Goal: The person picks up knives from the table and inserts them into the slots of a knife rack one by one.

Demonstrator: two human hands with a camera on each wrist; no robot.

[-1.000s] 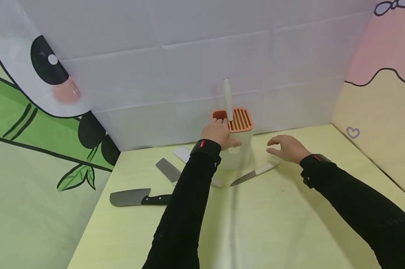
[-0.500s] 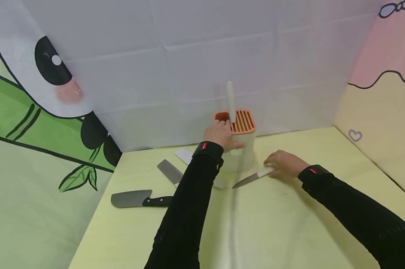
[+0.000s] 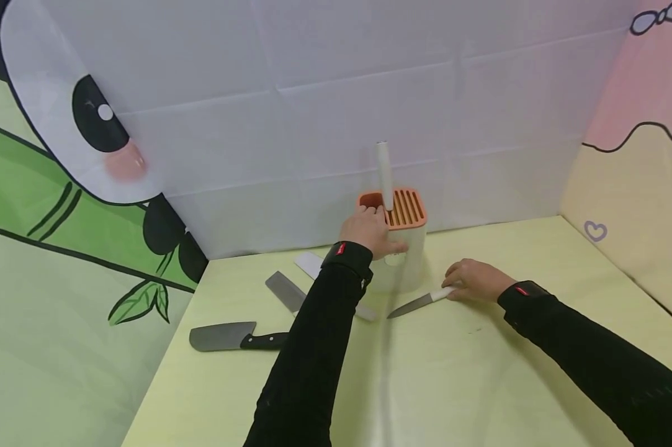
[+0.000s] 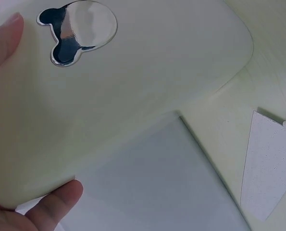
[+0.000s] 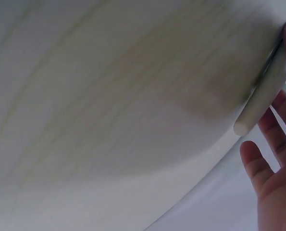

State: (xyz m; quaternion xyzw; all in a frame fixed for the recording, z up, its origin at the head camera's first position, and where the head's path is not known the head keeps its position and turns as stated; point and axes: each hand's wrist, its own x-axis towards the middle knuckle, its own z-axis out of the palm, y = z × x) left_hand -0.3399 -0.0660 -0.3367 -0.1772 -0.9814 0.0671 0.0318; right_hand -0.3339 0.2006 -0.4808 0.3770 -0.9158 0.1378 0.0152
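Observation:
My left hand (image 3: 367, 231) grips a cream knife block (image 3: 399, 270) at its left side, with the thumb across the front. In the left wrist view a thumb and a fingertip lie against the cream wall of the block, near a shiny bear-shaped emblem (image 4: 87, 31). An upright white handle (image 3: 385, 177) stands out of the block's orange slotted top (image 3: 407, 211). To the right, my right hand (image 3: 474, 279) pinches the white handle of a small knife (image 3: 416, 305), whose blade points left near the table. That handle (image 5: 265, 96) also shows between the fingers in the right wrist view.
Left of the block lie a black-handled cleaver (image 3: 222, 336), a grey wide-bladed knife (image 3: 285, 290) and a pale blade (image 3: 309, 263), partly hidden by my left arm. A cartoon-printed cloth wall (image 3: 229, 143) rises behind the yellow table (image 3: 425, 385).
My right hand has come down onto the white-handled knife and taken hold of its handle. The left hand keeps its grip on the knife block. The view has shifted slightly.

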